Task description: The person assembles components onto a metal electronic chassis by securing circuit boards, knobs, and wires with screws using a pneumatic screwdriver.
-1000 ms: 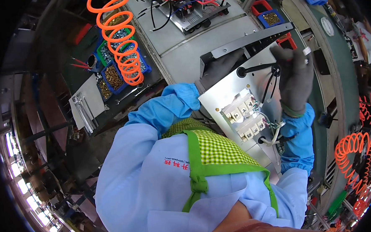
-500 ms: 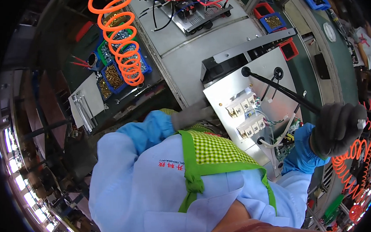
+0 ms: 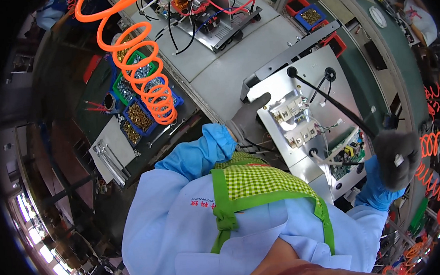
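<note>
A silvery metal panel [image 3: 317, 90] stands tilted in front of me, carrying white terminal blocks [image 3: 299, 136] and a green circuit board [image 3: 348, 155]. My left hand [image 3: 251, 120], in a dark grey glove, is closed on the panel's left edge. Its thumb lies on the face and the other fingers are mostly hidden. Out at the right, my gloved right hand [image 3: 399, 162] makes a fist round black cables [image 3: 345, 112], pulled fairly straight from two round black grommets in the panel. A small whitish piece, perhaps a cable end, pokes out of that fist.
An orange coiled air hose [image 3: 151, 51] hangs at the left above bins of screws [image 3: 140, 117]. Metal bars [image 3: 112, 160] lie on a white sheet nearby. Another wired chassis [image 3: 214, 25] sits farther back on the grey bench [image 3: 226, 70]. Small bins [image 3: 310, 15] stand behind the panel.
My left hand has come up from below the panel's left edge and taken hold of it. My right hand has moved a little lower and outward with the cables. The view has shifted slightly.
</note>
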Tool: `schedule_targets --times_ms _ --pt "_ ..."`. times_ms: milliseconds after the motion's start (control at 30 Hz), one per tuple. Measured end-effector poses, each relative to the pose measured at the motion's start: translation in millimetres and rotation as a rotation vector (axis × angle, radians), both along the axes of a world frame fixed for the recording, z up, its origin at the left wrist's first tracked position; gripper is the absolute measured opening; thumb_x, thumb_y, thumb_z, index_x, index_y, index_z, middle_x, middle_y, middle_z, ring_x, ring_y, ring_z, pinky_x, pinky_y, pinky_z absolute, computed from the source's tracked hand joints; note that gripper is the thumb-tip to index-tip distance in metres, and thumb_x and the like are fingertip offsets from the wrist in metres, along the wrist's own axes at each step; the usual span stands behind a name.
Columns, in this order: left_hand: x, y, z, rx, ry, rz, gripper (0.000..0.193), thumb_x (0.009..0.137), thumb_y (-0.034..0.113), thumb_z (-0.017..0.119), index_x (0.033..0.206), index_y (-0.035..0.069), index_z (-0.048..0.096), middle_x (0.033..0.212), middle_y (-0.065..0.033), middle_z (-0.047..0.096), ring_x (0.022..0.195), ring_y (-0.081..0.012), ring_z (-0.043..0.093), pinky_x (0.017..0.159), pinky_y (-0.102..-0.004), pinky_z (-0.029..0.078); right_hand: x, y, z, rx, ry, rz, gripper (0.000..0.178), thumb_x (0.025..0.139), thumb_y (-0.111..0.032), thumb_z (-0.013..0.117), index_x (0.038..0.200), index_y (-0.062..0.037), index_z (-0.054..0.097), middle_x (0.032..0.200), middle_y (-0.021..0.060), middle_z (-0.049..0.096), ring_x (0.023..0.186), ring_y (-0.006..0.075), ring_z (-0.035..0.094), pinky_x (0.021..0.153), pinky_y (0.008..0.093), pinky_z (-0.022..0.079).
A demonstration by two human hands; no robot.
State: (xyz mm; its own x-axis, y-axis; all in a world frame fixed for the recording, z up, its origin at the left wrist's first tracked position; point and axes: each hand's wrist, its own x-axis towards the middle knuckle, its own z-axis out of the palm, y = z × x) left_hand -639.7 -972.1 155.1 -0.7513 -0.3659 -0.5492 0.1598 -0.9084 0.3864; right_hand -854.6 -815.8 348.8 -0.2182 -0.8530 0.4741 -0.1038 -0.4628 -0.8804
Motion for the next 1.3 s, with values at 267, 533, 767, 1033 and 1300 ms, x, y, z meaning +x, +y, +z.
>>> schedule_targets --times_ms 267,533,767,1033,1300 --pt "-1.1 6.2 -13.5 0.064 0.033 -0.046 0.058 0.088 0.039 0.061 0.131 0.004 0.044 0.126 -0.0140 0.055 0.111 -0.0288 0.056 0.091 -0.0495 0.048 -40.4 -95.2 25.2 -0.028 -0.158 -0.422 0.022 0.101 -0.017 0.034 0.107 -0.0028 0.050 0.079 -0.0023 0.047 0.065 0.0061 0.045 0.049 0.0225 0.032" --pt "-6.0 -3.1 -36.1 0.102 0.070 -0.067 0.053 0.089 0.040 0.060 0.129 0.008 0.046 0.125 -0.0116 0.055 0.110 -0.0268 0.057 0.093 -0.0480 0.048 18.1 -71.5 41.6 0.056 -0.216 -0.025 0.030 0.091 -0.036 0.056 0.081 -0.0086 0.049 0.051 -0.0046 0.045 0.040 0.0073 0.042 0.039 0.0231 0.031" --pt "-4.6 -2.0 -44.1 0.177 0.088 -0.028 0.059 0.092 0.045 0.052 0.135 0.005 0.040 0.131 -0.0140 0.050 0.119 -0.0296 0.050 0.103 -0.0479 0.039 33.0 31.2 -0.2 -0.020 -0.019 -0.157 0.042 0.085 -0.032 0.065 0.053 -0.0074 0.051 0.046 0.0032 0.050 0.035 0.0181 0.047 0.039 0.0296 0.041" --pt "10.6 -8.5 -43.7 0.097 -0.071 -0.091 0.056 0.088 0.047 0.059 0.129 0.011 0.047 0.126 -0.0088 0.055 0.113 -0.0244 0.055 0.094 -0.0470 0.047 -31.2 214.5 -114.9 0.480 -0.068 -1.026 0.051 0.097 -0.034 0.040 0.135 0.0018 0.039 0.134 0.0178 0.044 0.126 0.0289 0.042 0.104 0.0408 0.035" --pt "6.2 -7.1 -52.1 0.093 -0.010 -0.119 0.057 0.087 0.050 0.057 0.130 0.014 0.046 0.127 -0.0068 0.055 0.116 -0.0241 0.053 0.095 -0.0494 0.045 47.6 259.6 -252.7 1.048 -0.177 -1.231 0.047 0.095 -0.034 0.046 0.120 0.0063 0.049 0.111 0.0190 0.057 0.098 0.0254 0.055 0.084 0.0348 0.043"
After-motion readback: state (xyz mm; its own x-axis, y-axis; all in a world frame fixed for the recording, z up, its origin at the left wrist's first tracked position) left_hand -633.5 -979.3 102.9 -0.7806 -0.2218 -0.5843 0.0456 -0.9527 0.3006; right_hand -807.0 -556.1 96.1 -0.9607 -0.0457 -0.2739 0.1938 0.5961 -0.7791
